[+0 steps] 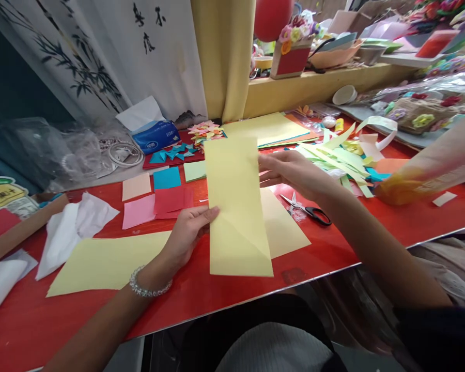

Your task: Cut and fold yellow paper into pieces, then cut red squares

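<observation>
A tall yellow paper strip (238, 212) is held up over the red table, with a faint diagonal crease near its lower end. My left hand (188, 232) pinches its left edge, thumb in front and fingers behind. My right hand (284, 170) is at the strip's right edge; its fingertips pass behind the paper, so their grip is hidden. Behind the strip lies a paler yellow sheet (282, 225), and another yellow sheet (108, 261) lies partly under my left forearm. Black-handled scissors (308, 209) rest below my right hand.
Colored paper squares (166, 178) lie left of the strip, near a blue tissue pack (155, 137). Green paper strips (341, 157) are heaped at right, beside a plastic bag (434, 160). White tissues (75, 227) lie at left. The red table's (201, 305) front edge is near.
</observation>
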Demonstrator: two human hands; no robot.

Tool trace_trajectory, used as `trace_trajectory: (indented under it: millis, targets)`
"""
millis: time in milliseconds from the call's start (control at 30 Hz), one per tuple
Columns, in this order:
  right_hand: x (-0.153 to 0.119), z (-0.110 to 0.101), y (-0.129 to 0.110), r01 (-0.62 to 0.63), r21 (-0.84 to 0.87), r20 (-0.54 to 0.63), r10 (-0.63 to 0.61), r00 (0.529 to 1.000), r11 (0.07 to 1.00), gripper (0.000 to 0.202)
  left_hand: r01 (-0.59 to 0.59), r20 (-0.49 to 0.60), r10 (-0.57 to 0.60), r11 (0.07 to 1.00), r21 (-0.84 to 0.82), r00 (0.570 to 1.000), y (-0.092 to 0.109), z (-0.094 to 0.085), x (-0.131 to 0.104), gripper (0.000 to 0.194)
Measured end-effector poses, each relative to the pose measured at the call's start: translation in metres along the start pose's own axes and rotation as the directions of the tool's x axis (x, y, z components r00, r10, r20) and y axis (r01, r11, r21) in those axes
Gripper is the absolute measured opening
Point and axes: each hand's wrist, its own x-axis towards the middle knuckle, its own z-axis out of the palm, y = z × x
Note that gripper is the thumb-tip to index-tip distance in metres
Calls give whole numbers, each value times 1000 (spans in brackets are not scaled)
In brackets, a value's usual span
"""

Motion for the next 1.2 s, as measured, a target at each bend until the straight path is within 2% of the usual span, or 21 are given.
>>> trace_trajectory:
  millis: [67,133,233,333,400,500,600,700,800,867,933,1033,1200]
  targets:
    - [6,8,-3,-34,103,66,27,997,994,31,47,78,-51,997,56,996,1,1,-1,19]
    - [8,16,-2,-85,113,83,76,994,990,24,38,94,-47,994,101,994,3,2,-2,19]
    - [5,26,-1,-137,75,133,127,983,988,21,-64,-9,65,993,104,998,8,2,-1,24]
    - [-1,35,-2,-180,26,231,169,958,983,17,-145,-162,158,986,88,974,11,0,-1,26]
    - [-2,38,-2,-187,-2,265,180,947,982,18,-164,-212,179,983,88,961,13,-1,-1,24]
    - [4,38,0,-81,-71,178,92,980,994,26,-145,-198,161,985,95,967,13,0,-1,23]
    - [15,35,-3,125,-211,69,-113,991,969,34,-113,-161,130,988,110,978,12,0,-1,25]
    - [21,40,-17,270,-389,189,-210,959,881,29,-110,-126,124,987,116,984,11,0,-1,24]
    - [21,56,-32,385,-594,341,-213,916,706,20,-111,-115,125,987,118,986,10,-1,-1,20]
    - [21,67,-37,446,-688,381,-237,893,573,18,-113,-122,126,987,112,984,9,-2,-1,18]
    - [22,74,-35,479,-722,378,-296,877,498,18,-116,-129,129,988,103,983,8,-2,0,19]
    - [26,78,-26,479,-714,330,-358,873,510,17,-112,-127,125,988,107,984,7,-2,1,20]
    - [32,72,-16,419,-674,255,-342,905,608,21,-87,-106,97,991,100,990,5,-3,3,22]
